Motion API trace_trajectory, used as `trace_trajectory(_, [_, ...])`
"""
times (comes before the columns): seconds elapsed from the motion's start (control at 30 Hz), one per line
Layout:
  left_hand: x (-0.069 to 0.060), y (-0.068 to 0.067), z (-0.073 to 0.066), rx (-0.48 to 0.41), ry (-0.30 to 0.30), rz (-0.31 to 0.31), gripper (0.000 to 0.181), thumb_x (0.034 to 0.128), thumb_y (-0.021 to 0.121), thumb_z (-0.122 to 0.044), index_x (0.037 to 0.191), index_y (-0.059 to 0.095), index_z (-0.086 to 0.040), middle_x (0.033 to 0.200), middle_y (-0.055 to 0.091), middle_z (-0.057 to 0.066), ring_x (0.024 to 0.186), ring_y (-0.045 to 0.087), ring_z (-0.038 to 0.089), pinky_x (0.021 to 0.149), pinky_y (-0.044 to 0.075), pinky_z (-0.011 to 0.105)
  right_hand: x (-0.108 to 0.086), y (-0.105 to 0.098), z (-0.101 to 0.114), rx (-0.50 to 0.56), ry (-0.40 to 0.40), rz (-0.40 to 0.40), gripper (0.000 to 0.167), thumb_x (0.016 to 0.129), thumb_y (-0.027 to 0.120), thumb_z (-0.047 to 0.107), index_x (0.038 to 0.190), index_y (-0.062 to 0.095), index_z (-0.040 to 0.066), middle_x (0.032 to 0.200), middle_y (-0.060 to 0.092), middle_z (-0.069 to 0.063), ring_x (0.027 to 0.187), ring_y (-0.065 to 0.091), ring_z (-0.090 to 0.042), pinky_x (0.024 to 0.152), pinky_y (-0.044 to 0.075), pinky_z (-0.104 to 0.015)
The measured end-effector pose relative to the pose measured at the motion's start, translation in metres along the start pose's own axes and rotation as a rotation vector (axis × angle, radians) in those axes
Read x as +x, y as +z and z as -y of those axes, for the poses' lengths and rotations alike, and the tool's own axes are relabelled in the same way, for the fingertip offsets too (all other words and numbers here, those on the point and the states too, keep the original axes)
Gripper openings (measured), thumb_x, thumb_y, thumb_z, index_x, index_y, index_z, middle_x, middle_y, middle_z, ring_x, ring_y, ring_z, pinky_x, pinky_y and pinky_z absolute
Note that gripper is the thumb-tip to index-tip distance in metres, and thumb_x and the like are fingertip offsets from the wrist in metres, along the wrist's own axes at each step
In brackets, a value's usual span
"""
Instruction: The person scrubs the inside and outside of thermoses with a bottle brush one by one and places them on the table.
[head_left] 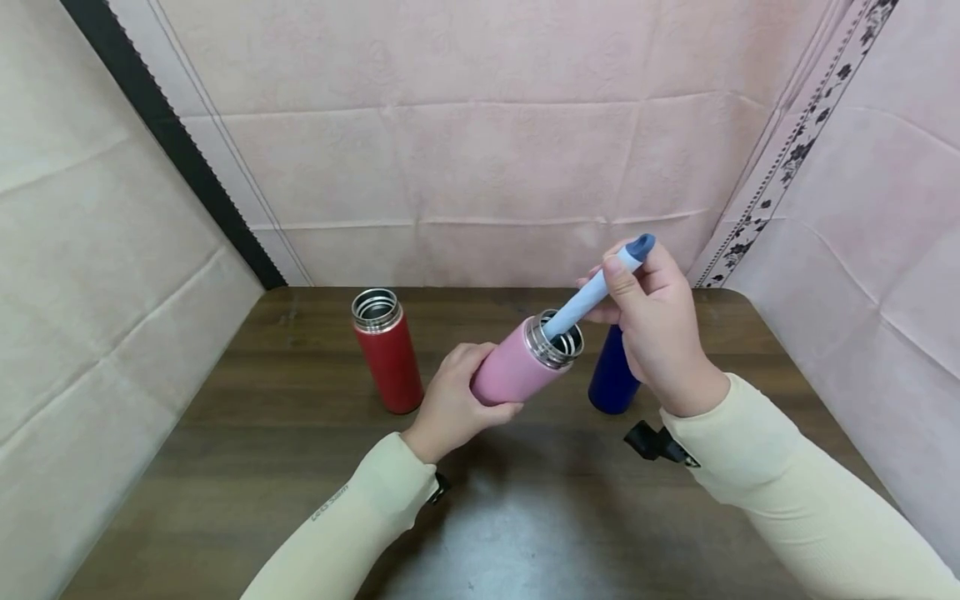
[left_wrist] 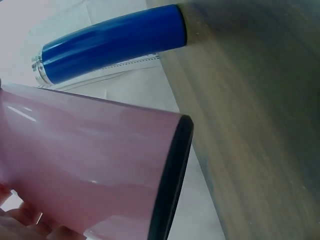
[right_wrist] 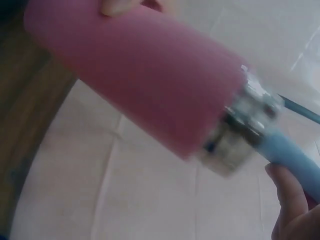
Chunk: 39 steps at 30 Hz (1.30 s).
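Note:
My left hand grips a pink bottle around its body, above the table. The bottle is tilted, its open steel mouth up and to the right. My right hand pinches a light blue stick-like handle with a darker blue end. Its lower end goes into the bottle's mouth, and what is on it inside is hidden. In the right wrist view the steel neck is blurred around the handle. A blue bottle stands behind my right hand, partly covered by it.
A red bottle without a lid stands on the wooden table, left of my left hand. Pale cloth hangs behind the table and along both sides. A black wrist camera sticks out from the right sleeve.

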<state>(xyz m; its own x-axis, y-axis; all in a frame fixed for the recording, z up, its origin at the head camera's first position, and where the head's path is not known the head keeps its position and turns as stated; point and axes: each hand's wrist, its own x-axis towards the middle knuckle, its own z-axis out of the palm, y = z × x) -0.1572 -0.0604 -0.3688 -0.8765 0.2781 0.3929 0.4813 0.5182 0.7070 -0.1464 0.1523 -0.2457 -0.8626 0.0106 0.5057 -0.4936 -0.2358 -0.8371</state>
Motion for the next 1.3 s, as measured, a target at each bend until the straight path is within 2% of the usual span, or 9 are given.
trace_trajectory(0.17, [-0.004,-0.004,0.007,0.016,-0.029,0.020,0.064,0.0664,0.085,-0.030,0.123,0.058,-0.017,0.117,0.057,0.000,0.107,0.051,0.017,0.083,0.051,0.041,0.004,-0.008,0.008,0.066,-0.021,-0.049,0.007,0.097,0.053,0.009,0.092,0.056,0.006,0.085,0.059,-0.006,0.079,0.066,-0.014,0.065,0.058,-0.031])
trace_trajectory(0.3, [-0.009,-0.007,0.013,0.038,-0.057,0.025,0.065,0.0662,0.085,-0.030,0.123,0.058,-0.017,0.117,0.057,0.000,0.107,0.051,0.017,0.083,0.051,0.042,0.008,-0.014,0.014,0.124,-0.034,-0.084,0.010,0.095,0.056,0.013,0.091,0.056,0.004,0.082,0.059,-0.008,0.075,0.068,-0.015,0.061,0.058,-0.029])
trace_trajectory(0.57, [-0.013,-0.011,0.018,0.094,-0.034,0.023,0.064,0.0660,0.085,-0.031,0.122,0.058,-0.016,0.117,0.057,0.000,0.105,0.052,0.017,0.082,0.052,0.041,0.009,-0.022,0.022,0.247,-0.077,-0.067,0.011,0.094,0.057,0.009,0.093,0.054,-0.002,0.079,0.061,-0.012,0.072,0.071,-0.019,0.060,0.058,-0.032])
trace_trajectory(0.73, [-0.011,-0.011,0.015,0.080,-0.036,0.024,0.066,0.0652,0.085,-0.030,0.123,0.057,-0.017,0.117,0.057,0.000,0.104,0.053,0.016,0.082,0.052,0.040,0.008,-0.022,0.027,0.315,-0.113,-0.064,0.010,0.094,0.057,0.006,0.095,0.053,-0.004,0.083,0.060,-0.014,0.075,0.070,-0.022,0.060,0.058,-0.034])
trace_trajectory(0.97, [-0.007,-0.008,0.008,0.030,-0.037,0.017,0.066,0.0648,0.085,-0.029,0.124,0.057,-0.017,0.118,0.057,0.000,0.105,0.052,0.016,0.083,0.052,0.041,0.005,-0.020,0.031,0.221,-0.141,-0.114,0.010,0.094,0.058,0.011,0.097,0.056,0.001,0.085,0.062,-0.011,0.075,0.070,-0.019,0.063,0.058,-0.033])
trace_trajectory(1.07, [-0.005,-0.007,0.007,0.019,-0.037,0.015,0.066,0.0650,0.085,-0.029,0.123,0.057,-0.017,0.118,0.057,0.000,0.106,0.052,0.017,0.083,0.052,0.041,0.004,-0.021,0.031,0.302,-0.151,-0.088,0.014,0.093,0.059,0.008,0.097,0.054,-0.004,0.085,0.061,-0.015,0.075,0.070,-0.023,0.065,0.058,-0.035])
trace_trajectory(1.2, [-0.004,-0.006,0.006,0.006,-0.050,0.015,0.066,0.0649,0.085,-0.027,0.124,0.057,-0.017,0.118,0.057,0.000,0.106,0.052,0.017,0.083,0.052,0.042,0.003,-0.019,0.026,0.285,-0.157,-0.079,0.012,0.093,0.058,0.009,0.096,0.055,-0.002,0.084,0.061,-0.014,0.075,0.070,-0.022,0.064,0.058,-0.034])
trace_trajectory(1.3, [-0.003,-0.005,0.005,0.004,-0.045,0.011,0.067,0.0647,0.085,-0.028,0.124,0.057,-0.016,0.118,0.057,0.000,0.106,0.052,0.017,0.083,0.052,0.041,0.001,-0.016,0.019,0.226,-0.132,-0.069,0.009,0.094,0.058,0.012,0.095,0.057,0.002,0.085,0.060,-0.010,0.077,0.069,-0.019,0.064,0.058,-0.031])
